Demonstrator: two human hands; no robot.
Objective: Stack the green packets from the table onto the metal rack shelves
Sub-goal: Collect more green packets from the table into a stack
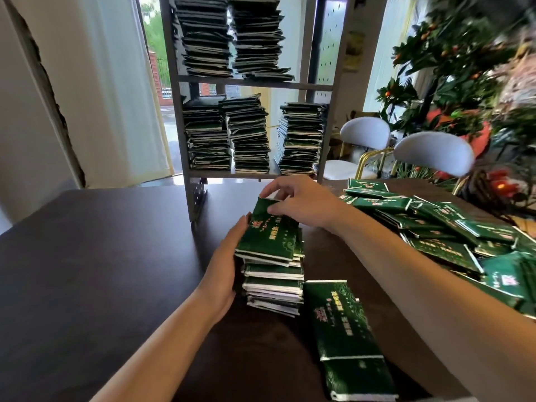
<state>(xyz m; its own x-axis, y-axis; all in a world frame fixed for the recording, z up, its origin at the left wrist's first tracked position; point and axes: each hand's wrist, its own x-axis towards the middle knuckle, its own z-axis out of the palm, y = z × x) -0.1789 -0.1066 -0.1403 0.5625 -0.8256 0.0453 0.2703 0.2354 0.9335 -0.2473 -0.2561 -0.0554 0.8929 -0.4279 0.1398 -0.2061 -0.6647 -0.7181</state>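
Note:
A stack of green packets [272,256] stands on the dark table [101,256] in front of me. My left hand [224,265] presses flat against the stack's left side. My right hand [301,203] reaches over the top, its fingertips pinching the far end of the top packet. A loose heap of green packets [452,236] covers the table's right side. Two more packets [342,332] lie flat near me. The metal rack [255,84] stands at the table's far edge; both its shelves hold tall stacks of packets.
Two white-backed chairs [432,152] stand beyond the table on the right, with a leafy plant with orange fruit [452,59] behind them. White curtains and a window lie behind the rack.

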